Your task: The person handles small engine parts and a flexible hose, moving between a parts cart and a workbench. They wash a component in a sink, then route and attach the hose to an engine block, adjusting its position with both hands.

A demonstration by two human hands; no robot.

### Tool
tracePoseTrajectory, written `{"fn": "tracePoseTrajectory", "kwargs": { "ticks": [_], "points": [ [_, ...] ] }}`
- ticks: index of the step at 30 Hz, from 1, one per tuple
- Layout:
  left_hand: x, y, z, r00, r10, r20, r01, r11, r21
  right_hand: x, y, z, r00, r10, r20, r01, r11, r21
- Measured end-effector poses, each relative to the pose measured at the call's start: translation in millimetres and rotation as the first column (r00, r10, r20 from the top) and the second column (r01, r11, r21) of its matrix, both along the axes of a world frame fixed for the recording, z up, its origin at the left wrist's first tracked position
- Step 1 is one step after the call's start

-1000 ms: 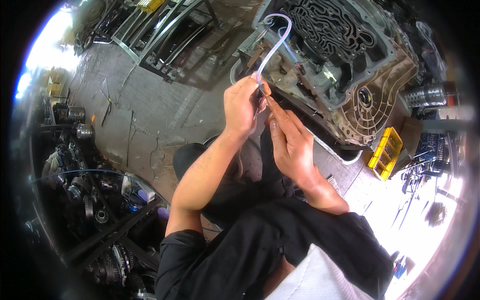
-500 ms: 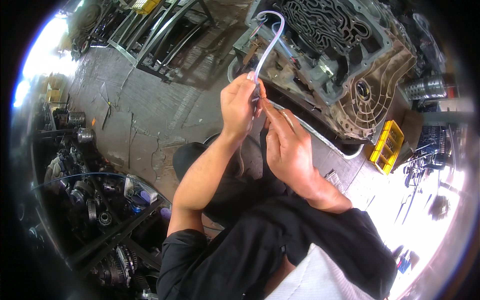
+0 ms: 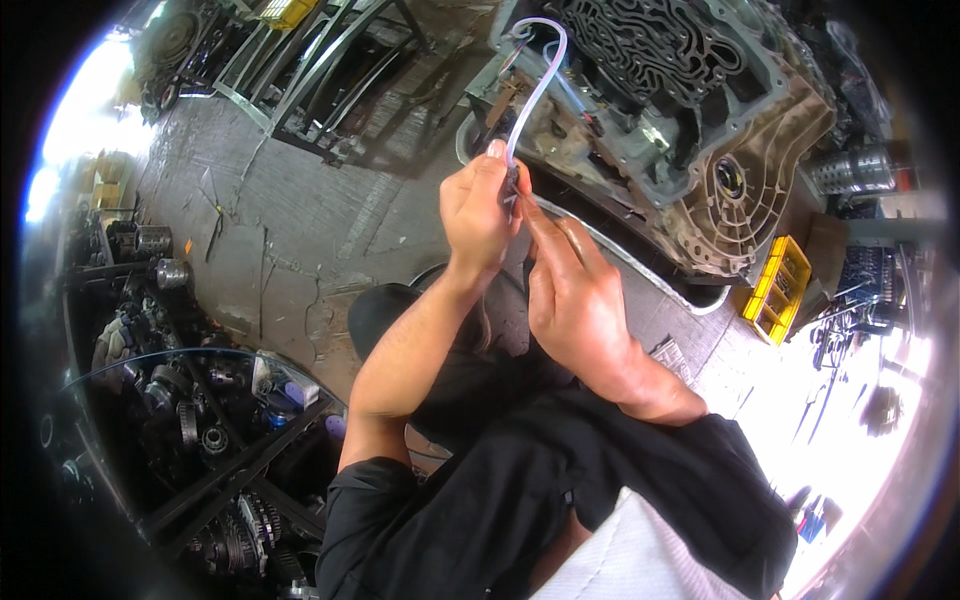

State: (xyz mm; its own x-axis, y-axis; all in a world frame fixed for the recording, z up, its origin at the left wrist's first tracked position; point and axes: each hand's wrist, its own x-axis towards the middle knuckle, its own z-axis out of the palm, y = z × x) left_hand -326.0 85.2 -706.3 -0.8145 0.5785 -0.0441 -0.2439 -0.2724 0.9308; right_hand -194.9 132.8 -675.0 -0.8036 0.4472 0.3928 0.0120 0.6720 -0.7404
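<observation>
Head | clear tube point(image 3: 537, 85) loops above both hands | left hand point(image 3: 478, 215) pinches it

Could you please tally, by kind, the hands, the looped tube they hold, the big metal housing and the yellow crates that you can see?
Hands: 2, left hand and right hand
Clear looped tube: 1
Large metal gearbox housing: 1
Yellow crates: 2, right crate and top crate
Total: 6

pale lilac tube point(image 3: 535, 95), grey metal housing point(image 3: 700, 110), yellow crate point(image 3: 778, 290), black sleeves point(image 3: 560, 500)
</observation>
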Motion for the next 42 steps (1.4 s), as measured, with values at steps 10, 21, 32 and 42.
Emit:
{"fn": "tracePoseTrajectory", "kwargs": {
  "ticks": [10,21,32,42],
  "points": [
    [10,0,7,0.978,0.145,-0.152,-0.162,0.982,-0.102,-11,-12,-12,0.997,-0.032,-0.067,0.035,0.998,0.053],
    [14,1,9,0.961,0.222,-0.164,-0.245,0.960,-0.135,-17,-18,-12,0.992,-0.089,-0.094,0.083,0.994,-0.067],
    [1,-3,10,0.982,0.171,-0.079,-0.175,0.984,-0.045,-11,2,4,0.992,-0.027,-0.120,0.021,0.998,-0.052],
    [2,-15,15,0.989,-0.048,0.141,0.057,0.996,-0.063,-47,63,0,0.976,0.217,-0.001,-0.154,0.689,-0.709]
  ]
}}
